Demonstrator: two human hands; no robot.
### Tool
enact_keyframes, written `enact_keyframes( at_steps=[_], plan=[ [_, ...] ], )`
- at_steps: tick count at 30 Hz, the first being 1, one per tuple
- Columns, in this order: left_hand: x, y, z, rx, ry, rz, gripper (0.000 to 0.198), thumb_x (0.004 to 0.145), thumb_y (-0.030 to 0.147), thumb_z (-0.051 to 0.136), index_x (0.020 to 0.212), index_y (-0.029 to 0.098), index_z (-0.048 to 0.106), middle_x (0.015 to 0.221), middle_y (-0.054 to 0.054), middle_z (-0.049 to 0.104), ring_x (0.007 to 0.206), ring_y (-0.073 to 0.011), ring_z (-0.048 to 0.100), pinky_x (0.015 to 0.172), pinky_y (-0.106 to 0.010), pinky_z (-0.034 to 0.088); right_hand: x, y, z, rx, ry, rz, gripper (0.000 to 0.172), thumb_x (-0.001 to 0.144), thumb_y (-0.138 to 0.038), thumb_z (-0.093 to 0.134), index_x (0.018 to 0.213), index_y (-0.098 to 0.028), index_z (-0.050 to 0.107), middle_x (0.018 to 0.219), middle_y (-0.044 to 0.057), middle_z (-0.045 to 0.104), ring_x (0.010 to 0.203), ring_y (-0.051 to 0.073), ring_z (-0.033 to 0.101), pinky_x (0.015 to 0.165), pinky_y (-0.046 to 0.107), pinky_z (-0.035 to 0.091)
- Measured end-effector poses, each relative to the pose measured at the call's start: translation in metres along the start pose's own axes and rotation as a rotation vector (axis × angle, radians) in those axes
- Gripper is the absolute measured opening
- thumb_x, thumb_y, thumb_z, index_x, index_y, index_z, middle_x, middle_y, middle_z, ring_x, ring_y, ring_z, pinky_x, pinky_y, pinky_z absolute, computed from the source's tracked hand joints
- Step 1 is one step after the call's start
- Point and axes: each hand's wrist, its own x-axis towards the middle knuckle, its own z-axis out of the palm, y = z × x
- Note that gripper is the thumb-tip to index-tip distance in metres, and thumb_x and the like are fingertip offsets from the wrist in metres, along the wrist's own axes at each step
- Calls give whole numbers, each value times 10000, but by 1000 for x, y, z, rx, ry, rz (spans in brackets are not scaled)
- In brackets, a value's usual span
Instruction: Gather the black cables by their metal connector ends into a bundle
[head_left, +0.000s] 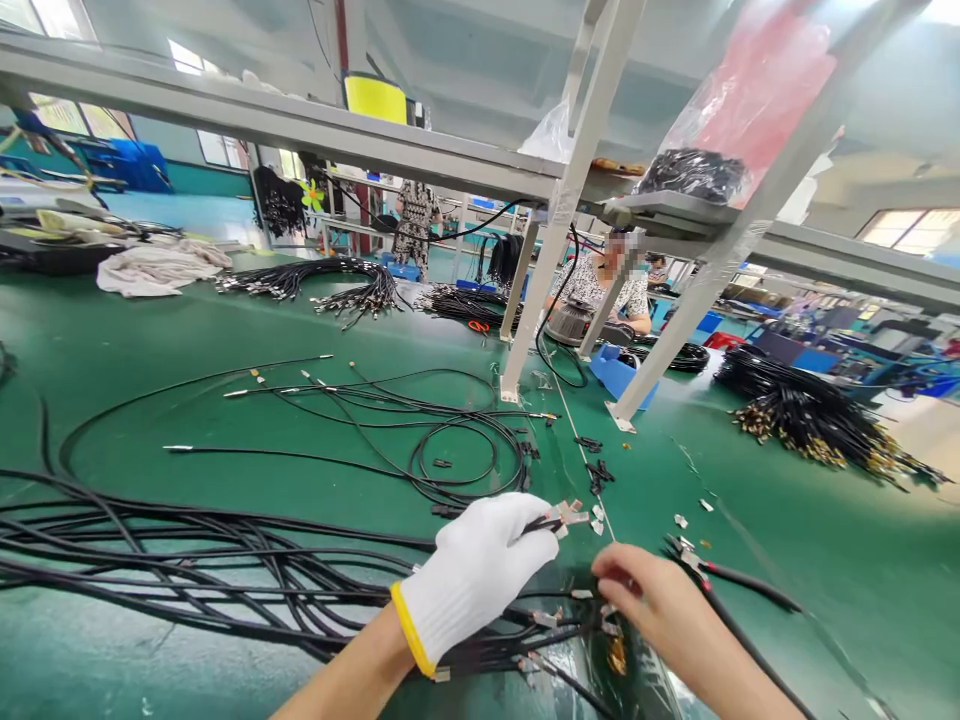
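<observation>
My left hand (pixel 487 560), in a white knit glove with a yellow cuff, is closed around a few black cables. Their bare metal connector ends (pixel 566 516) stick out past the thumb and forefinger. Just to the right, my bare right hand (pixel 649 590) has its fingers curled together at the cable tips; whatever they pinch is hidden. Below both hands lies a bundle of black cables (pixel 285 590), with silvery connectors (pixel 546 619) at its right end. A small gold-coloured piece (pixel 616 655) rests under my right hand.
Pliers (pixel 690 560) with dark handles lie right of my right hand. Loose cables (pixel 457 430) coil ahead on the green table (pixel 300 320). Shelf posts (pixel 551 230) rise from it. A cable pile (pixel 817 415) sits at right. A person (pixel 600 285) sits across, beyond a blue bin (pixel 619 375).
</observation>
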Motion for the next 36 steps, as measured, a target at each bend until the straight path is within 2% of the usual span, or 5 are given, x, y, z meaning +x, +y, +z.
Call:
enact_keyframes(
  at_steps=[7, 20, 25, 29, 36],
  plan=[
    [1, -1, -3, -40, -46, -65, 190, 911, 362, 513, 766, 240, 518, 633, 93, 425, 641, -117, 394, 607, -249, 283, 4, 0, 11, -138, -138, -67, 103, 755, -316, 470, 718, -235, 523, 819, 104, 596, 823, 307, 514, 756, 420, 348],
    [2, -6, 5, 43, 58, -7, 186, 959, 376, 485, 944, 286, 647, 885, 81, 700, 814, -142, 590, 744, -232, 368, -1, -25, -3, 335, -96, 174, 405, 800, -607, 516, 661, -226, 520, 674, 0, 528, 697, 185, 459, 692, 327, 340],
    [0, -2, 3, 53, 52, -37, 234, 948, 422, 499, 987, 286, 686, 939, 48, 712, 901, -171, 607, 770, -239, 379, -2, -32, -4, 375, -64, 166, 418, 805, -608, 563, 641, -225, 528, 656, 2, 543, 688, 181, 454, 685, 327, 343],
    [1, 6, -1, 64, 0, -79, 258, 949, 446, 494, 860, 271, 660, 755, 63, 609, 756, -143, 544, 674, -237, 335, -4, -35, -5, 424, -52, 145, 415, 804, -623, 590, 686, -226, 558, 653, 18, 603, 655, 183, 513, 671, 326, 406],
    [0, 2, -2, 34, -21, -58, 236, 951, 434, 482, 855, 273, 624, 750, 83, 574, 730, -122, 504, 662, -238, 311, -13, -11, 2, 365, 1, -3, 306, 894, -548, 636, 866, -244, 648, 899, 31, 658, 919, 211, 617, 820, 289, 483]
  ],
)
